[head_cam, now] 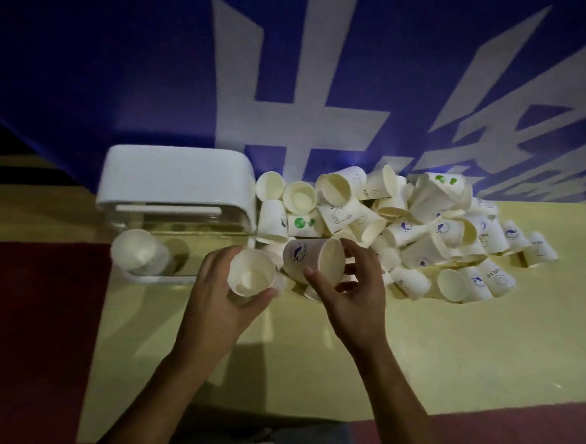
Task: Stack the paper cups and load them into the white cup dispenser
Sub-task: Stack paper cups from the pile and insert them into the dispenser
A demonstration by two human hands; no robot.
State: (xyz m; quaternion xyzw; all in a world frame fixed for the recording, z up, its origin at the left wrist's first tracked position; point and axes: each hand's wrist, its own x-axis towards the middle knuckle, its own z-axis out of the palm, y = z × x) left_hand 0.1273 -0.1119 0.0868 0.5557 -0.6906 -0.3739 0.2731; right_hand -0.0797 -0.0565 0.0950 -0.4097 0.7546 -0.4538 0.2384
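In the head view, the left hand (231, 296) gripped an upright paper cup (251, 273) just in front of the white cup dispenser (176, 181)'s right corner; the right hand (352, 287) pinched a logo cup (312, 260) on its side beside it, base toward that open mouth. Best to tip the base down, centre it, press lightly — thin rims crush. The loose pile (417, 226) lay right of the dispenser.

Pale yellow rectangular tabletop (447, 343), smooth, matte. Blue fabric banner (124, 66) behind far edge, bearing large white block characters (272, 114). Dark red floor (32, 312) left of tabletop and at its near right.
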